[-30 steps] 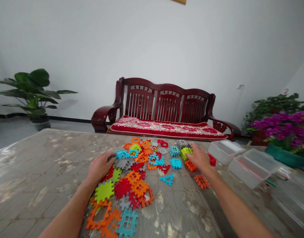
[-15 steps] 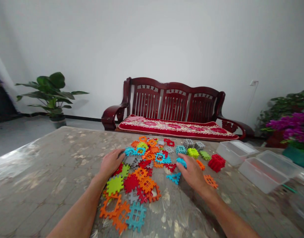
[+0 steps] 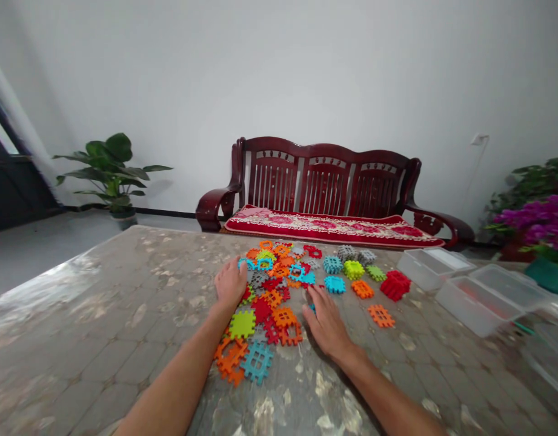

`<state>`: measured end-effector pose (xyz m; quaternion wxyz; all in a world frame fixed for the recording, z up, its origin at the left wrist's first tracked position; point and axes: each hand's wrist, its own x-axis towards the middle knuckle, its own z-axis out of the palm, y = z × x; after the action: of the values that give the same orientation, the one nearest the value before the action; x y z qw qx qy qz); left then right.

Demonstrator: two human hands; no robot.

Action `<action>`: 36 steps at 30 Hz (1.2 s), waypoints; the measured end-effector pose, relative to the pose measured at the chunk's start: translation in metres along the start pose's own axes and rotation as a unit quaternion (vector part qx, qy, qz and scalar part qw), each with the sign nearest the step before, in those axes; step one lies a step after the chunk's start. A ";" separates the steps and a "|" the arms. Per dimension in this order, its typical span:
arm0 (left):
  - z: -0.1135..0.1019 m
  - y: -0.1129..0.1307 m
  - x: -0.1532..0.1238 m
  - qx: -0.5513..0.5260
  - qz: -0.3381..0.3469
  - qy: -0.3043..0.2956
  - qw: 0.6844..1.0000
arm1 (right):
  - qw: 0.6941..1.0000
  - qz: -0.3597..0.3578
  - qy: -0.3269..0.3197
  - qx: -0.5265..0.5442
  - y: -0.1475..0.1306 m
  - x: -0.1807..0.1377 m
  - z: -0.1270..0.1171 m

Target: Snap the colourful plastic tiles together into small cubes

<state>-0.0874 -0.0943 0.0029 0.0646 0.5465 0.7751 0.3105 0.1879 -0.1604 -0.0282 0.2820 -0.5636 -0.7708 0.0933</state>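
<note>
Loose plastic interlocking tiles lie in a mixed pile (image 3: 262,310), among them a lime square tile (image 3: 242,324) and a teal window tile (image 3: 257,362). At the pile's left edge rests my left hand (image 3: 232,282), open, its fingertips beside a light-blue tile (image 3: 248,264). My right hand (image 3: 326,321) reaches over the pile's right side, fingers stretched and thumb apart. A blue triangle tile (image 3: 312,307) shows between its thumb and fingers, mostly covered. Just beyond that hand lies a blue square tile (image 3: 335,284).
Sorted tiles sit to the right: a teal stack (image 3: 332,264), a lime stack (image 3: 353,270), a red stack (image 3: 395,285) and orange tiles (image 3: 363,289). Clear plastic boxes (image 3: 476,306) stand at the table's right. A wooden bench (image 3: 326,188) is behind the table.
My right hand has let go of the blue square, which lies by the teal stack, and moved left over the blue triangle. My left hand stays by the pile. The view has shifted slightly.
</note>
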 end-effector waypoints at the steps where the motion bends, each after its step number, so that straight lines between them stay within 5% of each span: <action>1: 0.000 0.003 0.000 -0.005 0.001 0.000 1.000 | 1.000 -0.002 0.013 0.015 0.002 0.000 0.000; 8: -0.029 -0.019 -0.006 -0.021 0.069 -0.033 0.997 | 0.996 -0.024 0.074 0.045 0.009 0.001 0.007; 16: -0.074 -0.074 -0.101 0.066 0.291 -0.159 0.941 | 0.997 -0.031 0.073 0.017 0.002 0.001 0.005; 23: -0.042 -0.038 -0.146 0.121 0.343 -0.099 0.926 | 0.996 -0.029 0.084 0.023 0.002 0.001 0.005; 36: 0.013 0.055 -0.131 0.110 0.375 -0.071 0.918 | 0.986 -0.004 0.101 0.131 0.004 0.003 0.001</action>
<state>0.0139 -0.1934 -0.0086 -0.0620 0.8217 0.5356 0.1848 0.1901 -0.1557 -0.0304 0.4301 -0.5249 -0.7220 0.1350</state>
